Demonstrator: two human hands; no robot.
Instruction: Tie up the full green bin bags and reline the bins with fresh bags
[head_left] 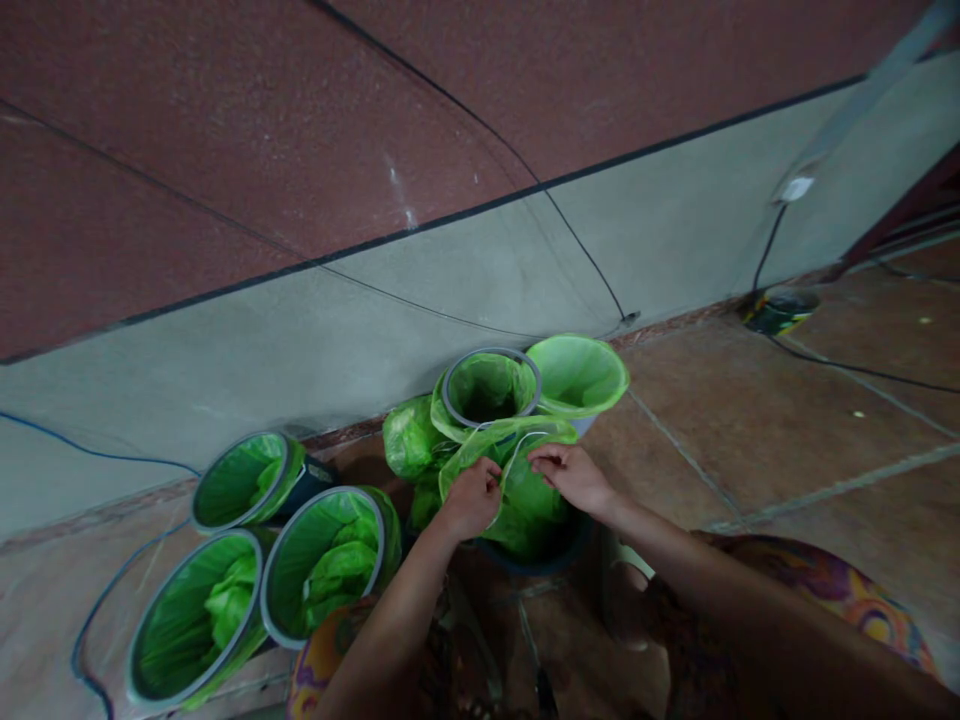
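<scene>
A green trash bag (529,510) hangs down into a dark bin (536,562) between my knees. Its mouth is spread out above the bin, with a thin white drawstring along it. My left hand (474,497) is closed on the left side of the bag's mouth. On the right side, my right hand (574,475) pinches at the bag's edge near the white string. Just behind stand a grey-rimmed bin (491,357) lined with green and a pale bin with a green bag (577,375) folded over its top.
Three green-lined bins (255,585) stand tilted at the left. A bunched green bag (411,438) lies beside the back bin. Cables run down the wall (442,290) and over the tiled floor (697,400). A small tin (780,312) sits by the wall at the right.
</scene>
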